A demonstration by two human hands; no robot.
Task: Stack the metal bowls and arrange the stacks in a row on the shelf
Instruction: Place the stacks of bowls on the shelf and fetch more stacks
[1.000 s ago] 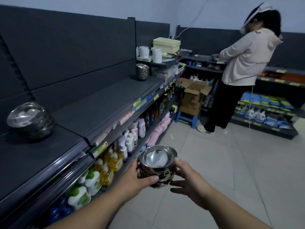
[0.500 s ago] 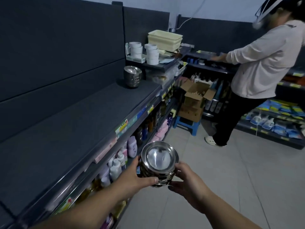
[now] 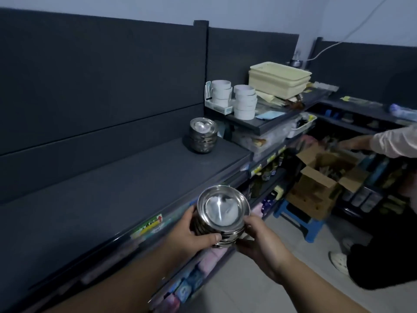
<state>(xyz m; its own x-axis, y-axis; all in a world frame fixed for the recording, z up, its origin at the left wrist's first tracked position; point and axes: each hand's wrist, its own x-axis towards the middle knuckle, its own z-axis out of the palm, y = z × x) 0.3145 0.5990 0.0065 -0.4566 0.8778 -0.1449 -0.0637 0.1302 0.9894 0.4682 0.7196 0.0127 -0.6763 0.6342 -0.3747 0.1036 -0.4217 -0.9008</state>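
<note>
Nearest to you, your left hand (image 3: 194, 236) and right hand (image 3: 259, 245) hold a stack of metal bowls (image 3: 222, 211) between them. Your left thumb lies across the near side of the stack and the fingers curl round its left wall. Your right hand's fingers curl round the lower right side. Both hands are clamped on the stack, which is in the air at the front lip of the dark shelf (image 3: 112, 188) and does not rest on it. The top bowl's mouth opens upward and toward you, so you look into its shiny inside. The stacking axis runs close to upright, with a slight tilt.

Just left of your left hand, a green and yellow price label (image 3: 150, 224) sits on the shelf's front edge.

Farther along, at the far right end of the same shelf and near its back panel, a second stack of bowls (image 3: 203, 138) stands upright on the surface, mouth up, well apart from the one you hold.

Beyond it, a raised ledge carries two piles of white cups (image 3: 244, 102) and, behind them, cream trays (image 3: 278, 79). To the right on the floor, an open cardboard box (image 3: 320, 184) sits on a blue stool (image 3: 302, 220). Another person's pale sleeve (image 3: 394, 141) reaches in at the right edge.
</note>
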